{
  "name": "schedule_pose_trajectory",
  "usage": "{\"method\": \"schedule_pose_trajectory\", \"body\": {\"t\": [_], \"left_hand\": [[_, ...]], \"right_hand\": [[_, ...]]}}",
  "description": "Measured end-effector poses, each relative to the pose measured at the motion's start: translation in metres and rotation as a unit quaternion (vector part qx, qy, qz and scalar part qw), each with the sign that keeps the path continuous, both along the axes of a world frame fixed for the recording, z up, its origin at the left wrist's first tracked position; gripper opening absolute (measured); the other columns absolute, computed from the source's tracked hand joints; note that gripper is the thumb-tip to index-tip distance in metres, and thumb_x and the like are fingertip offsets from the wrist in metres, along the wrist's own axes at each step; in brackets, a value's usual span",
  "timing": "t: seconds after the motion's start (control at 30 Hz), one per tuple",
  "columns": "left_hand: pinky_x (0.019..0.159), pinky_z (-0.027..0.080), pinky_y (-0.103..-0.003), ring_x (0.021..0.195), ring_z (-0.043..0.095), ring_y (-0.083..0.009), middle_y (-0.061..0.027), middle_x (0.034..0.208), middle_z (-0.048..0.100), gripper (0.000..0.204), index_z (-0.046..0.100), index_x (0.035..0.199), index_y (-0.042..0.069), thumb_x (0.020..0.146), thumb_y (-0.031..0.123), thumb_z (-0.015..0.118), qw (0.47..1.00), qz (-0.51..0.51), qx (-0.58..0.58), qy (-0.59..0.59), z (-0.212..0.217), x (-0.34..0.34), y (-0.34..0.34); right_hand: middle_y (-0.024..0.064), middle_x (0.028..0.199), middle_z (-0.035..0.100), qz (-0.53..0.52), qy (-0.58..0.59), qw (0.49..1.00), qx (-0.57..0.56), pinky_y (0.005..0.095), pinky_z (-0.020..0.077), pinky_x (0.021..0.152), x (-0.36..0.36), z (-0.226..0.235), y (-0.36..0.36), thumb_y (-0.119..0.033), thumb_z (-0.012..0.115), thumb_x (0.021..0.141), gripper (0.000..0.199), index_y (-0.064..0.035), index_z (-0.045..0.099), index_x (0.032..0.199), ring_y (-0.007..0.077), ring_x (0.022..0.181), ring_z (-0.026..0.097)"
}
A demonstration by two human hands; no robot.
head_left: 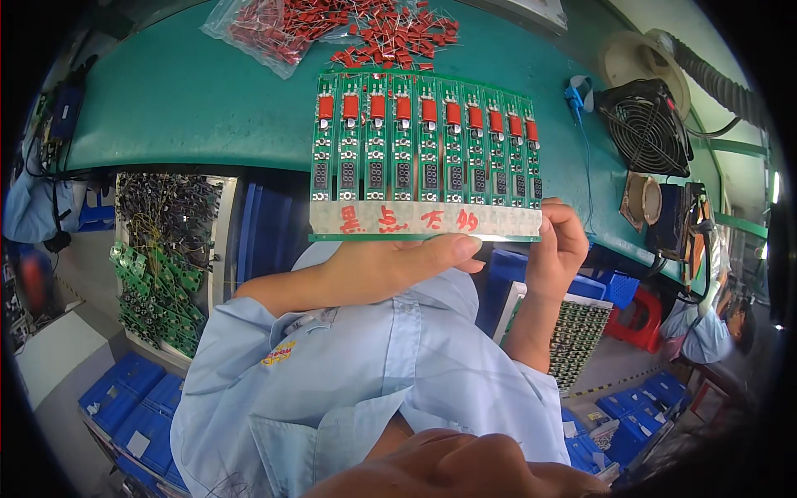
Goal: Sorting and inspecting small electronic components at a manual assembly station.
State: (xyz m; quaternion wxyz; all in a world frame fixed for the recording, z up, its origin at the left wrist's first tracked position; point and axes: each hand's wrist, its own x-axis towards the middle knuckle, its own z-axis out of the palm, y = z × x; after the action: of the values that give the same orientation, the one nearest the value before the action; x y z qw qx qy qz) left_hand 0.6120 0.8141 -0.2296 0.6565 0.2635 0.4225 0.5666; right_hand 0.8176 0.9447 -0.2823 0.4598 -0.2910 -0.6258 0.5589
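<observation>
Between my hands is a green circuit board panel (pixel 413 149), made of several narrow strips side by side. Each strip carries a red box-shaped capacitor (pixel 378 107) near its far end and a dark digit display (pixel 376 173) lower down. Pale tape (pixel 490 217) with red handwriting runs along the near edge. My left hand (pixel 390 267) grips that near edge from below, its thumb lying along the tape. At the near right corner my right hand (pixel 558 247) pinches the panel with curled fingers. The fingers behind the panel are hidden.
Beyond the panel, loose red capacitors (pixel 398 37) spill from a clear plastic bag (pixel 274 33) on the green bench (pixel 191 108). A black fan (pixel 646 126) and a blue strap with cord (pixel 574 95) are at right. Trays of circuit boards (pixel 166 257) flank my body.
</observation>
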Motion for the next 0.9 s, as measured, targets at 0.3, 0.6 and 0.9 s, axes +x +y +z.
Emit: {"method": "schedule_pose_trajectory", "body": {"t": [0.3,0.6,0.9], "left_hand": [[0.095,0.062,-0.035,0.107,0.075,-0.0258,-0.0152,0.127,0.072,0.038,0.062,0.136,-0.003,0.102,0.013,0.066,0.999,-0.043,-0.008,0.010,0.003,-0.005,-0.001],[0.103,0.058,-0.036,0.117,0.071,-0.0289,-0.0159,0.140,0.065,0.040,0.055,0.145,0.000,0.106,0.009,0.056,0.992,-0.103,0.011,0.071,-0.015,-0.004,-0.009],[0.105,0.057,-0.034,0.121,0.069,-0.0260,-0.0149,0.143,0.064,0.044,0.053,0.148,0.002,0.105,0.008,0.057,0.983,-0.168,-0.005,0.076,-0.016,-0.005,-0.015]], "right_hand": [[0.0097,0.087,0.066,0.003,0.015,1.000,-0.001,0.0247,0.0452,0.070,0.000,0.009,0.005,-0.001,0.064,0.095,0.003,0.0009,0.066,0.093,0.0146,0.075,0.056],[0.0085,0.088,0.067,0.039,0.055,0.997,-0.041,0.0232,0.0454,0.070,-0.019,0.030,0.034,-0.003,0.065,0.096,0.004,0.0015,0.067,0.096,0.0135,0.075,0.057],[0.0061,0.087,0.065,0.030,-0.005,0.999,-0.011,0.0224,0.0438,0.072,-0.011,0.034,0.026,-0.004,0.066,0.096,0.005,0.0006,0.066,0.095,0.0117,0.075,0.054]]}}
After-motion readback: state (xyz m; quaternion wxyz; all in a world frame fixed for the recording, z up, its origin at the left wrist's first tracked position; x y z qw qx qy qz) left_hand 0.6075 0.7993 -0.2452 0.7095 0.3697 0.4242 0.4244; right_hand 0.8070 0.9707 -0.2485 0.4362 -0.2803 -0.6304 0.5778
